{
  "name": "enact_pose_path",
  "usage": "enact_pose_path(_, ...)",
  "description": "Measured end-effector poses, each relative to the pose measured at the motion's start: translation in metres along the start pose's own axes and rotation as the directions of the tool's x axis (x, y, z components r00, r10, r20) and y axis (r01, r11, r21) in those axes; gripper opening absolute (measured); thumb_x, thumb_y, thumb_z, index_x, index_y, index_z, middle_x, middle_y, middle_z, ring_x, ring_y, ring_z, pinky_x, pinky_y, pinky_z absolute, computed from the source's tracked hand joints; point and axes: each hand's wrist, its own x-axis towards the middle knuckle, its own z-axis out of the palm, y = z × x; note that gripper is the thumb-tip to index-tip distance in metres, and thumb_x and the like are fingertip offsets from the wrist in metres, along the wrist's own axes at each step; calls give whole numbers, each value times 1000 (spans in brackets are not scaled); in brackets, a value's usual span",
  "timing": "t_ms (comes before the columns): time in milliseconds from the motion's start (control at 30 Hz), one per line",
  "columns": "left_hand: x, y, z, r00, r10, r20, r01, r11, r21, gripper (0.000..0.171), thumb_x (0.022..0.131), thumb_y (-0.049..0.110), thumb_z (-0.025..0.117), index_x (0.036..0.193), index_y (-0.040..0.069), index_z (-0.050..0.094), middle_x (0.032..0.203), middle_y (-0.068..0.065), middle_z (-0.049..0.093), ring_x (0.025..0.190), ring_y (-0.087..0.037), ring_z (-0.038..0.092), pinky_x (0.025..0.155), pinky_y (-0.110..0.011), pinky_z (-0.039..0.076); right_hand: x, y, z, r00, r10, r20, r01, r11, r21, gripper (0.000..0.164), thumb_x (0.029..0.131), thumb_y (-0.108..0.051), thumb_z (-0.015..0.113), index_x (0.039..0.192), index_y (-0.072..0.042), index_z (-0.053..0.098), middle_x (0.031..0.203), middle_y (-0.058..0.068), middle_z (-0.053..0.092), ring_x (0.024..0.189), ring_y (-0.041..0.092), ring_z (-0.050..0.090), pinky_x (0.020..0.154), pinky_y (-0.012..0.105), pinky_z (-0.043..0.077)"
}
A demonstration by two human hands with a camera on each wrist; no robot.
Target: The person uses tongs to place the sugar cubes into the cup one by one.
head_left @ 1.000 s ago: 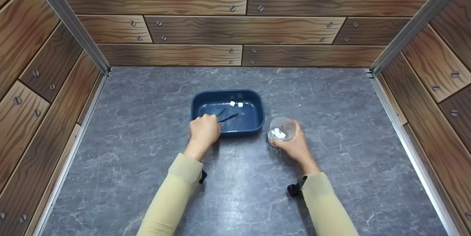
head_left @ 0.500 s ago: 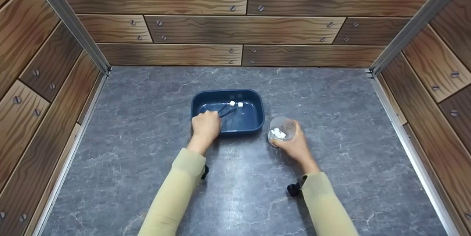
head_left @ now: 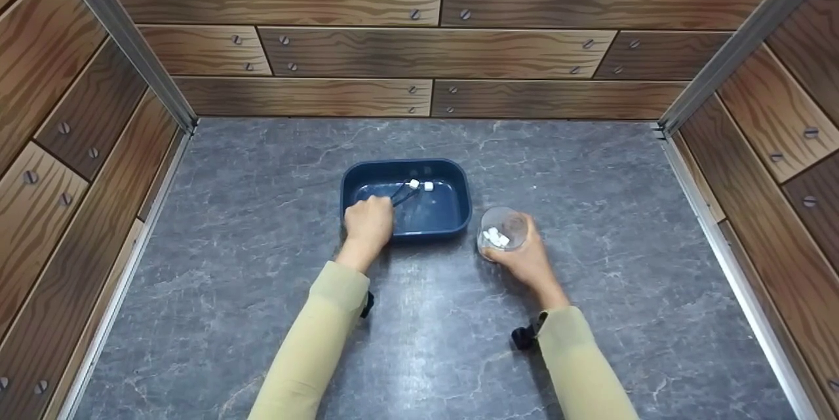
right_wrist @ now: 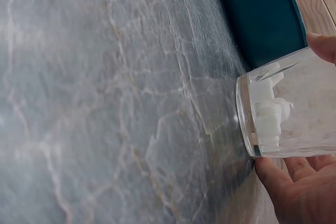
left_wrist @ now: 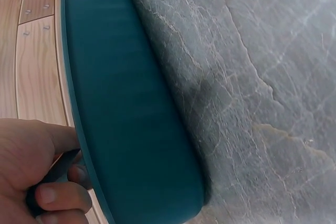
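Observation:
In the head view my left hand (head_left: 369,220) is over the near left rim of a dark blue rectangular basin (head_left: 452,227), holding dark tongs (head_left: 406,197). The tongs' two thin arms reach inside to the left of two small white cubes (head_left: 413,183); whether they touch it I cannot tell. The right cube (head_left: 429,187) lies close beside it. In the left wrist view, curled fingers grip the tongs (left_wrist: 56,170) beside the basin wall (left_wrist: 126,103). My right hand (head_left: 524,259) grips a clear glass (head_left: 514,218) standing upright, several white cubes (right_wrist: 269,111) at its bottom.
The grey marbled surface (head_left: 262,210) spreads around the basin and glass. Wood-patterned walls (head_left: 354,53) stand at the back and both sides, with metal corner posts (head_left: 124,40). The glass is just right of the basin.
My left hand has moved slightly forward, bringing the tongs' tips up to the left white cube, and their arms have drawn closer together. My right hand and the glass have stayed still.

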Motion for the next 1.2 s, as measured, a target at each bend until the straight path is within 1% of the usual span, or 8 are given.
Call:
enact_pose_path(133, 0, 0, 0, 1000, 1, 0, -1, 1000, -4, 23, 94, 23, 65, 85, 4, 74, 82, -16, 71, 72, -36, 69, 57, -51, 53, 0, 0, 0, 1000, -1, 1, 1, 1000, 3, 97, 63, -14, 92, 140, 0, 37, 134, 25, 48, 125, 36, 45, 108, 48, 31)
enact_pose_path(267, 0, 0, 0, 1000, 1, -15, -1, 1000, -6, 22, 93, 22, 65, 84, 4, 74, 82, -16, 71, 71, -36, 69, 57, -51, 53, 1, 1, 0, 1000, -2, 3, 2, 1000, 1, 97, 63, -15, 93, 140, 0, 37, 134, 25, 48, 125, 36, 45, 108, 48, 31)
enact_pose_path(500, 1, 0, 1, 999, 8, -34, -8, 1000, 10, 22, 94, 16, 61, 81, 4, 74, 79, -15, 71, 69, -35, 70, 55, -49, 54, 0, 0, -1, 999, 24, 20, -24, 1000, -6, 101, 64, -18, 93, 144, -1, 33, 137, 26, 45, 126, 37, 44, 107, 50, 31)
enact_pose_path(700, 2, -4, 3, 999, 16, -45, -15, 1000, 17, 24, 95, 17, 59, 81, 4, 73, 80, -16, 71, 70, -35, 70, 56, -50, 53, 0, 0, -1, 1000, 18, 13, -18, 1000, -6, 101, 63, -18, 93, 143, -1, 34, 137, 25, 45, 127, 37, 44, 107, 50, 30)
enact_pose_path(1000, 0, -6, 0, 998, 30, -61, -28, 999, 37, 25, 95, 20, 59, 82, 5, 74, 80, -15, 71, 69, -35, 70, 55, -49, 53, 0, 0, 0, 1000, 16, 13, -16, 1000, -11, 100, 63, -18, 93, 143, -2, 35, 137, 25, 46, 127, 37, 44, 107, 50, 31)
enact_pose_path(1200, -1, -8, -2, 997, 43, -67, -41, 999, 31, 25, 95, 20, 61, 81, 5, 74, 79, -15, 71, 68, -35, 69, 54, -49, 53, 0, -1, 0, 1000, 12, 8, -12, 1000, -14, 99, 63, -17, 93, 142, -1, 35, 136, 26, 47, 126, 37, 45, 108, 50, 31)
